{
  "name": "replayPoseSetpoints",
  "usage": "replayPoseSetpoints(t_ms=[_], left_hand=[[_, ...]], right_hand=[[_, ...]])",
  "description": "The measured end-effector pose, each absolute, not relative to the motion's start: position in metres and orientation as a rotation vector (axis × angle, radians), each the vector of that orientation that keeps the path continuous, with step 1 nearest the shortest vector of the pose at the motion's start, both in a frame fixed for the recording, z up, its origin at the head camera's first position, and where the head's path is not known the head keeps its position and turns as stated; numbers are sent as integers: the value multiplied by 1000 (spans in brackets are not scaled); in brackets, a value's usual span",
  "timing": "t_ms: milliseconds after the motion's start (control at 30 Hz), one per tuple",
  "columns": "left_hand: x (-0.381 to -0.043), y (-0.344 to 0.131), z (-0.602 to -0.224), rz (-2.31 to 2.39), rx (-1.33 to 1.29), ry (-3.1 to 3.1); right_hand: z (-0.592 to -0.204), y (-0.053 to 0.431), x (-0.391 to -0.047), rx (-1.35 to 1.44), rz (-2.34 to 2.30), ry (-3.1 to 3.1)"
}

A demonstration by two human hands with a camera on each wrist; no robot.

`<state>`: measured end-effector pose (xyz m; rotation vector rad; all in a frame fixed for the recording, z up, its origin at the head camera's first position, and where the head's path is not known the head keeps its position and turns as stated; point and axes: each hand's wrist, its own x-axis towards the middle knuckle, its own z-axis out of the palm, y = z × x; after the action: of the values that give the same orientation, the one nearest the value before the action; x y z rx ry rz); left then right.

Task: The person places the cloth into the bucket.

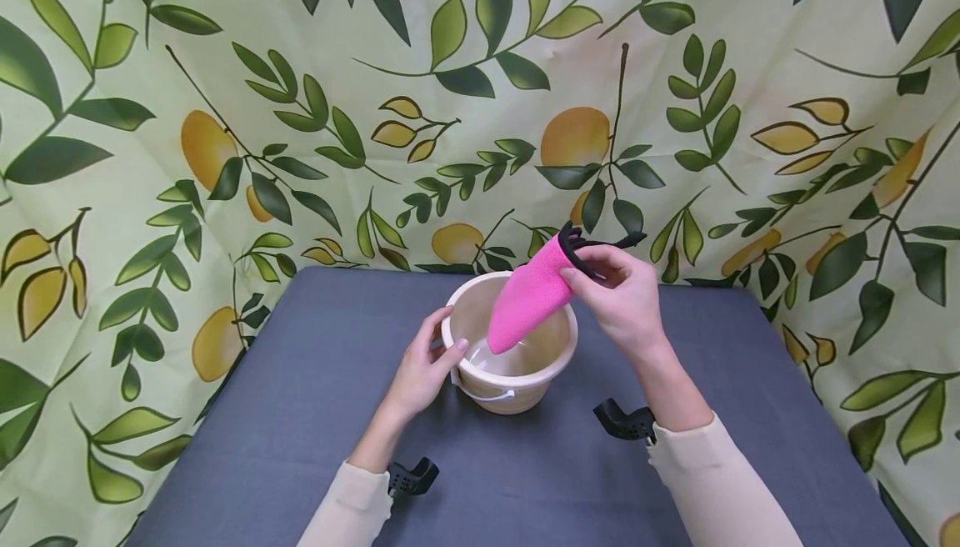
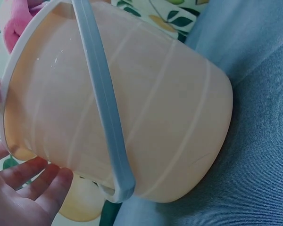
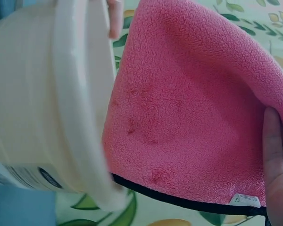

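A cream plastic bucket (image 1: 528,398) stands upright on the table, its mouth facing up. My left hand (image 1: 425,370) grips its rim at the left, thumb on the near side of the edge. The bucket's handle (image 2: 104,99) hangs down against the outer wall. My right hand (image 1: 621,301) pinches a pink fleecy cloth (image 1: 529,295) near its black-trimmed edge. The cloth hangs folded over the bucket's mouth, its lower tip inside the rim's outline. In the right wrist view the cloth shows darker spots and a small white tag (image 3: 245,200).
A blue-grey cover lies over the table (image 1: 300,414). Behind it and at both sides hangs a leaf-and-fruit patterned curtain (image 1: 480,113). Black wrist mounts (image 1: 624,420) stick inward from both sleeves. A printed label (image 3: 33,175) is on the bucket's side.
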<state>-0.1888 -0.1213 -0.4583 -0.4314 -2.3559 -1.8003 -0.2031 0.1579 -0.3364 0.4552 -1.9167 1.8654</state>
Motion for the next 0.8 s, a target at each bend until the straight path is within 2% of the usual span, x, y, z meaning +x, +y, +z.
replayPoseSetpoints(t_ms=[800], left_hand=[[-188,-122,-458,-1806,-433,-2361]], right_hand=[[-384,124,-211,372,1855,-2170]])
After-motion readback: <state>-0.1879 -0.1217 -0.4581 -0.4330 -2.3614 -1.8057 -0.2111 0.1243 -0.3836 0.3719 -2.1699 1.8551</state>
